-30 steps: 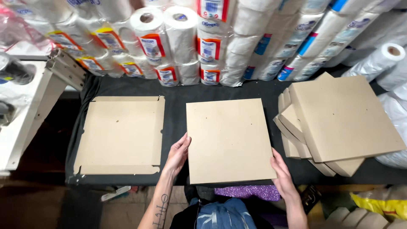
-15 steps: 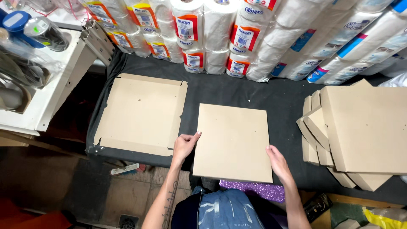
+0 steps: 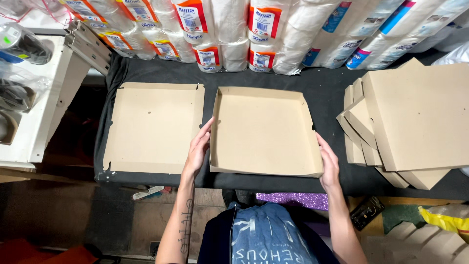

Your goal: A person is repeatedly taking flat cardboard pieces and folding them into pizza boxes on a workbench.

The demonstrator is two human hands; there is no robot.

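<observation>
A shallow square cardboard tray (image 3: 264, 129) with raised sides lies open side up on the black-covered table (image 3: 322, 90) in front of me. My left hand (image 3: 198, 149) presses flat against its left wall, fingers pointing away. My right hand (image 3: 328, 164) rests against its right wall near the front corner. A second cardboard tray (image 3: 154, 127) lies flat to the left, apart from my hands. A fanned stack of folded cardboard boxes (image 3: 410, 122) sits at the right.
Wrapped packs of paper rolls (image 3: 234, 34) line the back of the table. A white shelf unit (image 3: 36, 98) with bagged items stands at the left. Cardboard pieces and a yellow bag (image 3: 442, 217) lie on the floor at lower right.
The flat-looking board between my hands now shows as an open tray with raised walls. Both hands have shifted from its front edge to its left and right sides.
</observation>
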